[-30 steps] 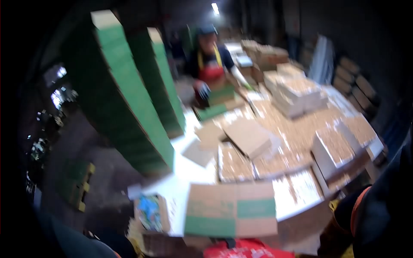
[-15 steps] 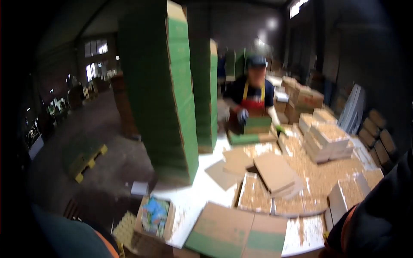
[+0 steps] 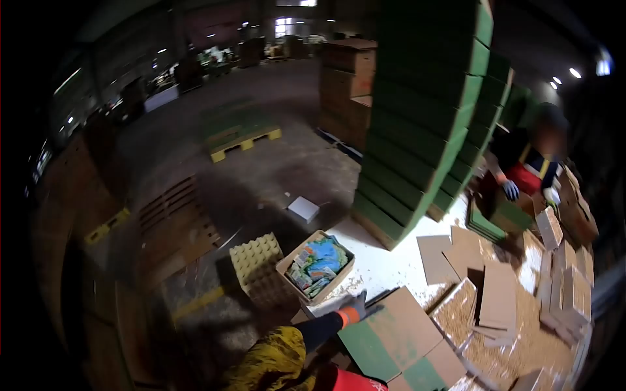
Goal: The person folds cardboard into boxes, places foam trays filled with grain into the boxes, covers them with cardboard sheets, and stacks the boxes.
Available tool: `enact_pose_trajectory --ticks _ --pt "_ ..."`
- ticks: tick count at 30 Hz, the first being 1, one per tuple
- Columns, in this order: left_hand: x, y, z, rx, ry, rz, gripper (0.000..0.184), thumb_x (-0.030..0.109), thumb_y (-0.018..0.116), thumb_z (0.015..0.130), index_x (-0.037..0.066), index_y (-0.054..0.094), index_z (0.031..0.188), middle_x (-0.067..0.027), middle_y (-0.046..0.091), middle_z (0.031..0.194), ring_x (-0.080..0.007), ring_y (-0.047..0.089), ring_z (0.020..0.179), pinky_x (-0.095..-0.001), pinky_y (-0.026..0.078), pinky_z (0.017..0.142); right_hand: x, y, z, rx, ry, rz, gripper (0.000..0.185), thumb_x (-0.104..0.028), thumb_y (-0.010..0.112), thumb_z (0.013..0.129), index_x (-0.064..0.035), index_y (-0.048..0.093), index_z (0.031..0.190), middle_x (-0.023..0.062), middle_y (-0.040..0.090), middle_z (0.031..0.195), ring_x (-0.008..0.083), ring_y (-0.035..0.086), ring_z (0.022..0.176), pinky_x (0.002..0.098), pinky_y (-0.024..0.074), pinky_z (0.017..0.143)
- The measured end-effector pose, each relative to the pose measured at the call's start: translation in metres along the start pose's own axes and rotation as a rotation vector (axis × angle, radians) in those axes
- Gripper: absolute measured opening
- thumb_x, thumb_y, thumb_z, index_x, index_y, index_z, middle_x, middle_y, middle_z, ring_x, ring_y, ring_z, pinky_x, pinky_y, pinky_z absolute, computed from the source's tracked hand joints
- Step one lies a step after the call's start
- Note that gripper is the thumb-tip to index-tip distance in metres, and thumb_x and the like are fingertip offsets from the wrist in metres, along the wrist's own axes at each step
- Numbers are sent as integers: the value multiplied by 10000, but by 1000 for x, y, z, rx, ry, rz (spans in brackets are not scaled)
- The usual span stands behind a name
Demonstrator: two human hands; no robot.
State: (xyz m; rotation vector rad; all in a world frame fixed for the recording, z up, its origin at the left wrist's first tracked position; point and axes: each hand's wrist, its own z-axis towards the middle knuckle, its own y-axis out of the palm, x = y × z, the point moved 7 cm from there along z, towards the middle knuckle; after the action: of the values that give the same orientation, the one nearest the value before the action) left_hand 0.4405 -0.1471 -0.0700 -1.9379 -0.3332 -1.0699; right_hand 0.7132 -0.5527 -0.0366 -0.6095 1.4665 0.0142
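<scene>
My left hand (image 3: 356, 307), in a grey glove with an orange cuff, reaches over the near side of the white table (image 3: 355, 232). Its fingers look stretched out, at the edge of a flat green-and-brown cardboard piece (image 3: 398, 326). Whether they touch or press on the cardboard I cannot tell. Just beyond the hand stands an open cardboard box (image 3: 287, 268) holding blue and green packets (image 3: 324, 259). My right hand is out of view.
Tall stacks of green boxes (image 3: 417, 130) rise from the table. Trays of shredded filling (image 3: 454, 311) and loose cardboard sheets (image 3: 497, 296) lie to the right. A co-worker (image 3: 528, 173) handles a green box. Egg-crate trays (image 3: 255, 260) and a pallet (image 3: 244, 140) are to the left.
My view has swung left and down, so the table and co-worker now appear further right. My left hand has come into view at the flat cardboard.
</scene>
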Motion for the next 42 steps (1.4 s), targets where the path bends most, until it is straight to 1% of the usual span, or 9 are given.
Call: enact_pose_trajectory --ticks 8,15,19,23,25,30,35,36,42 --pt "-28 29 -46 16 39 261 854 687 326 873 110 153 1478 -158 198 1513 -363 187 1384 -467 146 1121 17 8 -1 -179 49 65 374 -129 570 882 -14 473 1224 88 549 1085 203 524 955 329 452 814" --pt "77 -66 -66 757 524 187 819 502 503 882 28 166 1458 -139 263 1469 -315 292 1315 -429 226 1098 -112 -37 8 -237 -81 453 353 -163 624 868 -20 551 1182 67 637 1008 148 587 858 291 491 766" --pt "266 -90 -154 603 992 764 604 362 559 853 29 428 1339 -170 483 1317 -352 398 1255 -448 245 1087 -74 -47 21 -410 -255 97 259 -131 638 851 -10 625 1079 79 672 1005 147 621 898 300 498 819" --pt "266 -41 -142 -327 743 554 401 318 542 826 56 641 1113 -136 656 905 -326 594 888 -431 434 801 -46 -63 -4 -396 -216 -78 490 -107 623 802 -100 522 1282 132 643 1091 205 615 994 326 485 874" --pt "287 -37 -152 -158 1065 758 333 278 510 848 60 681 1031 -83 659 767 -291 605 731 -420 445 677 -90 -84 -17 -137 -97 80 622 -154 652 797 -109 414 1370 188 546 1236 279 572 1080 342 466 908" --pt "265 -29 -103 -810 482 126 345 -29 478 850 1 621 1162 -106 656 1082 -145 597 988 -260 478 858 -277 -109 -77 309 -850 -152 734 -229 685 776 -103 342 1413 201 385 1388 376 395 1263 472 320 1046" --pt "260 -20 -74 -1048 359 255 314 226 546 939 47 618 1187 -104 642 1144 -144 577 1038 -281 437 931 -276 26 -64 -224 -915 -523 622 -320 504 881 -79 314 1421 186 258 1481 360 209 1386 516 136 1125" --pt "262 -17 -70 -1089 452 339 331 260 550 934 61 619 1190 -98 640 1154 -143 578 1043 -287 435 937 -263 41 -62 -166 -997 -954 642 -272 478 855 -81 287 1437 176 252 1489 378 220 1378 520 132 1125" --pt "254 -2 -57 -1162 486 451 485 460 649 818 95 656 1137 -73 683 1042 -180 625 919 -322 477 825 -262 46 -90 -121 -1104 -984 677 -419 598 766 -167 435 1373 153 447 1371 405 408 1242 561 268 1041"
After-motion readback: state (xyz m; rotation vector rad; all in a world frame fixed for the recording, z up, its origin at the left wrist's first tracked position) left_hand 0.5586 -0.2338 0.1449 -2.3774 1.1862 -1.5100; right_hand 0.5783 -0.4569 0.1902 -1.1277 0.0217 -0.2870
